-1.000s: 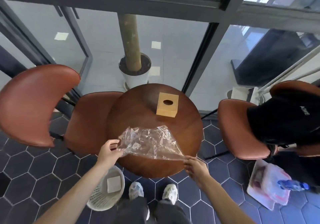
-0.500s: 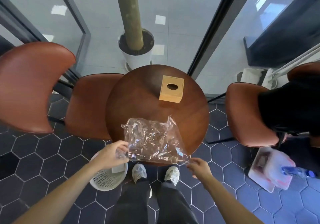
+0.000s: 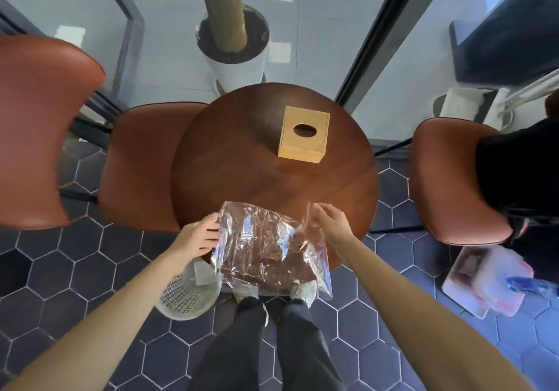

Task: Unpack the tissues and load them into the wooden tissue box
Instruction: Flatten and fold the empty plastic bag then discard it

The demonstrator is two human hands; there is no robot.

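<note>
An empty-looking clear plastic wrapper (image 3: 269,248) hangs crumpled over the near edge of the round wooden table (image 3: 236,161). My left hand (image 3: 199,236) grips its left edge. My right hand (image 3: 331,224) pinches its upper right corner, fingers bent. The wooden tissue box (image 3: 303,134), pale with an oval slot on top, stands upright on the far right part of the table, well beyond both hands. No tissues show in the wrapper or sticking out of the box slot.
A white mesh waste basket (image 3: 186,294) with a white piece inside stands on the floor under my left forearm. Brown chairs flank the table at left (image 3: 142,167) and right (image 3: 453,185). A potted trunk (image 3: 234,43) stands behind. Plastic packs (image 3: 490,282) lie on the floor at right.
The wrapper has come toward me and now hangs down over the table's near edge. My right hand has shifted from its lower corner up to its upper right corner. The view tilted downward.
</note>
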